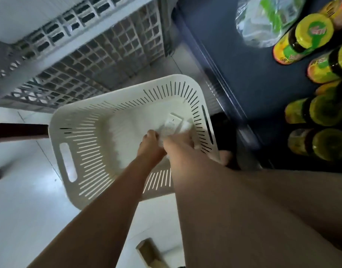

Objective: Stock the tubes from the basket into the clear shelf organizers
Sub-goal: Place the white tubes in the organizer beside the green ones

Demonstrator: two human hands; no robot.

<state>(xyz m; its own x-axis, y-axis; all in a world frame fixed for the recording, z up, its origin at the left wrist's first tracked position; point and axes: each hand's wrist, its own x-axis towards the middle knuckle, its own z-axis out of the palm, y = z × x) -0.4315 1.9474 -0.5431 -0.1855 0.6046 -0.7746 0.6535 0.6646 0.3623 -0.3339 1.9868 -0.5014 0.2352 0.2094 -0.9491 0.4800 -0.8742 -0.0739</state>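
Right, both my forearms reach straight down into the white slotted basket (pixel 73 136) on the floor. My left hand (pixel 149 147) and right hand (pixel 174 144) are bunched together over the white tubes (pixel 173 122) at its right end; their grip is too blurred to read. Beyond, a grey crate (pixel 79 70); at right, yellow-lidded jars (pixel 309 35).

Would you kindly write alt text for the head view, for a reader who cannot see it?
Both hands, left hand and right hand, reach into a white slotted basket on the floor, gathering blurred white tubes. A grey crate stands behind it; yellow-lidded jars fill a dark shelf at right.
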